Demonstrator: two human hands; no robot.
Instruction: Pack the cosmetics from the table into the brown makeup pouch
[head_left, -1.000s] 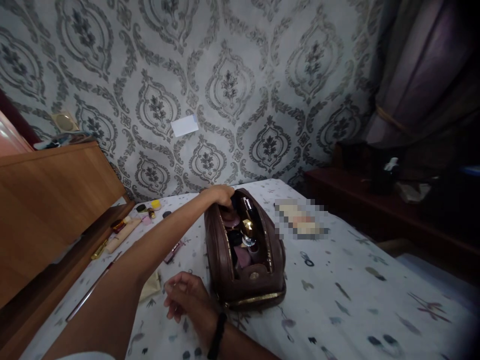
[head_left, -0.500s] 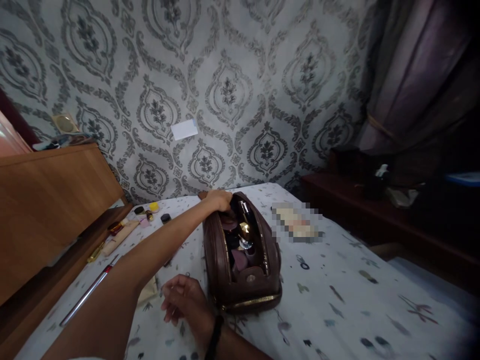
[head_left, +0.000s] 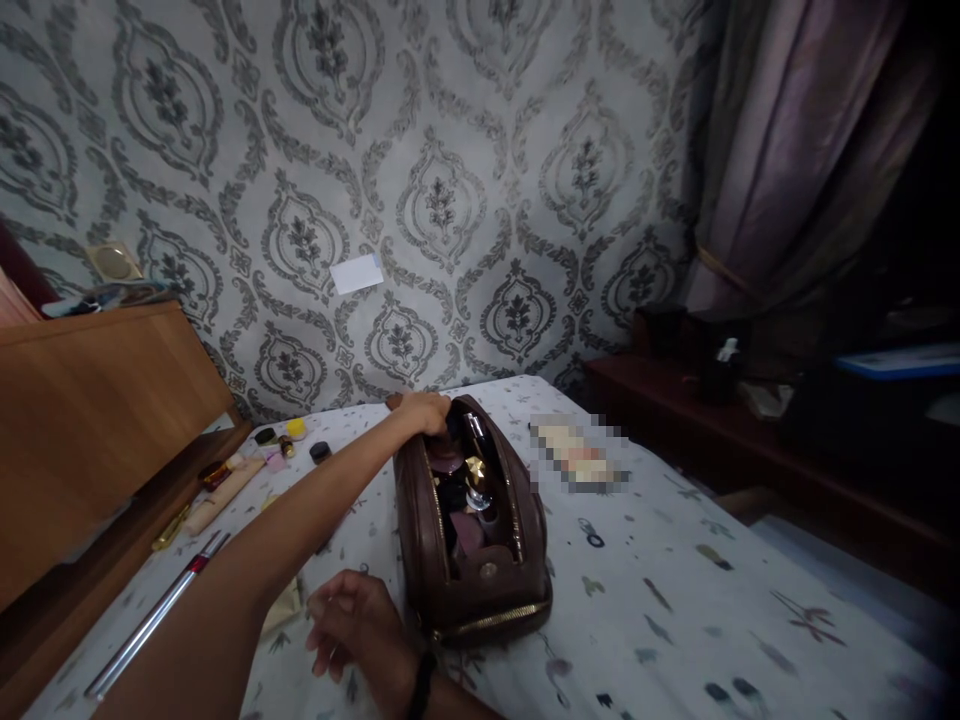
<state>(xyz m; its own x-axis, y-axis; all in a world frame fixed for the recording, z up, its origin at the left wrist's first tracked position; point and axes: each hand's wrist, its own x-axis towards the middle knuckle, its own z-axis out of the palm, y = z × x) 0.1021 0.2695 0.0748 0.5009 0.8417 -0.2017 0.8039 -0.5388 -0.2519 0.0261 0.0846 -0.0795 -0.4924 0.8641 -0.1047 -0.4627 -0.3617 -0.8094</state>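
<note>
A dark brown toiletry bag point(head_left: 472, 585) with brass zips sits unzipped on the bed, its mouth facing up. Inside it are cosmetics, among them a faceted gold cap point(head_left: 475, 470), a mauve item point(head_left: 470, 533) and a dark tube with a silvery band point(head_left: 475, 428). My left hand point(head_left: 424, 412) is closed over the bag's far left rim, its fingertips hidden in the dark opening. Left of the bag's near end, my right hand point(head_left: 352, 625) hovers with loosely curled fingers apart and nothing in them. A black band circles that wrist.
Along the bed's left side lie a yellow-capped jar point(head_left: 296, 429), a black-lidded jar point(head_left: 320, 452), a beige tube point(head_left: 225, 495) and a long silver tube point(head_left: 154, 620). A blurred-out item point(head_left: 577, 455) lies right of the bag. The wooden headboard point(head_left: 112, 400) rises at left.
The whole view has shifted slightly, so everything sits a little lower and further left. My left hand stays at the bag's rim, and my right hand stays beside the bag.
</note>
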